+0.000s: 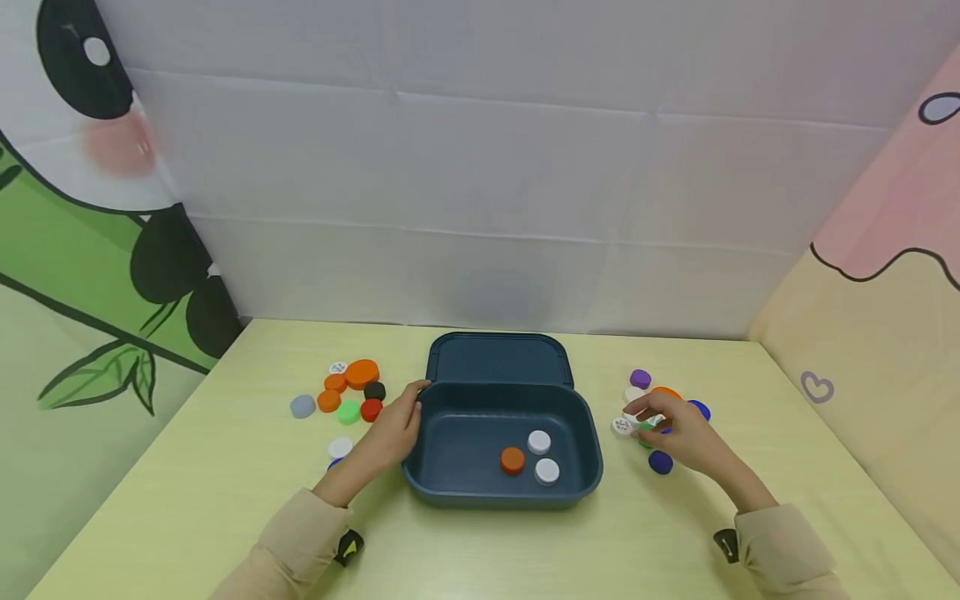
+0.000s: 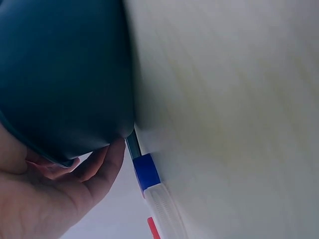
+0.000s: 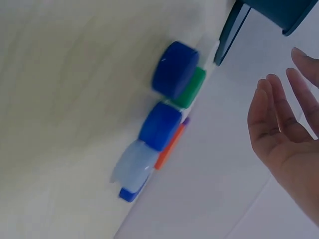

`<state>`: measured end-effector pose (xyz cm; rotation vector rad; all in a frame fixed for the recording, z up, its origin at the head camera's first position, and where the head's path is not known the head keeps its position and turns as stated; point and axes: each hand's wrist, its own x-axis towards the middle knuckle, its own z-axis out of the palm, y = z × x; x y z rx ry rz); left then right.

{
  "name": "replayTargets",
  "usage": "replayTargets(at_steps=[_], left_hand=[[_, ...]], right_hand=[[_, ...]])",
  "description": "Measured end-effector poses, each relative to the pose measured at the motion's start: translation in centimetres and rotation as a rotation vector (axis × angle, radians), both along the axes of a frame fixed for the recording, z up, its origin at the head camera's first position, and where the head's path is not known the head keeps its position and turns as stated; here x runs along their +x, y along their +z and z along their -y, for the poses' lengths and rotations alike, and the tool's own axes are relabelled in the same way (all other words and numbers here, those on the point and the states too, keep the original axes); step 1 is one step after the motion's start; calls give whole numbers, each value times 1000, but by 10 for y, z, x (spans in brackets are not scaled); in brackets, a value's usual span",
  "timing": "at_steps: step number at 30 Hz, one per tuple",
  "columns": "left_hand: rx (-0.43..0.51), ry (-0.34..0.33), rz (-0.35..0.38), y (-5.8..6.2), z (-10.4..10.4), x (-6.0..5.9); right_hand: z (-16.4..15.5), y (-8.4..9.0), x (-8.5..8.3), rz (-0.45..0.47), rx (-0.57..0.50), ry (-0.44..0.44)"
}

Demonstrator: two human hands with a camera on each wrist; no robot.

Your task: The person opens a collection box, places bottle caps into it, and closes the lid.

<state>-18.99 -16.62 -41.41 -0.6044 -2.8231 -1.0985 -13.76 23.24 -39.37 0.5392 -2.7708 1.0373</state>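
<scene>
Watching from the room, I see a person's left hand [image 1: 393, 429] gripping the left rim of a dark blue box [image 1: 457, 442], the wall pinched between thumb and fingers. Three caps lie loose on its floor, right of the middle: an orange cap [image 1: 512, 461] and two white caps [image 1: 539, 442]. A lid [image 1: 499, 358] lies just behind the box. To the right, the right hand [image 1: 678, 429] hovers over a cluster of caps, thumb and fingers bent and held apart, with a clear gap and nothing between them. Near it are a purple cap [image 1: 640, 379], a marked cap [image 1: 622, 426] and a dark blue cap [image 1: 661, 462]; green and orange ones are partly hidden. On the left side of the table [image 1: 480, 550], more caps sit scattered, among them a black cap [image 1: 374, 391] touching or very near a red cap [image 1: 371, 410], and a greyish cap [image 1: 303, 407] farthest out.
</scene>
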Motion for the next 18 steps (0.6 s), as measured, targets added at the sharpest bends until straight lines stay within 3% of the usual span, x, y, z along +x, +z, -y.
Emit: replayTargets(at_steps=[10, 18], left_hand=[[4, -6, -9, 0, 0, 0], [7, -6, -9, 0, 0, 1]], right_hand=[[-25, -11, 8, 170, 40, -16], [-32, -16, 13, 222, 56, -19]])
